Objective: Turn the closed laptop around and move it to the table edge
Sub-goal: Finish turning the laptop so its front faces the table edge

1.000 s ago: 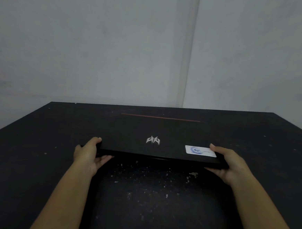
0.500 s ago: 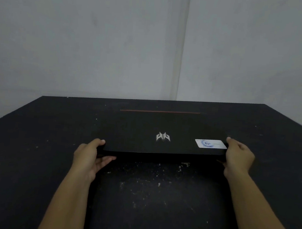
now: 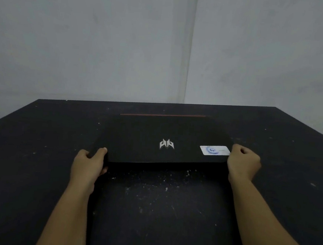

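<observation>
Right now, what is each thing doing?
Laptop: closed, lid up, near edge raised a little, held at both near corners.
Left hand: gripping the near left corner.
Right hand: gripping the near right corner.
Sticker: stuck on the lid.
Table: dark, speckled with white flecks.

pale wall (image 3: 105, 40) behind, white specks (image 3: 166, 189)
</observation>
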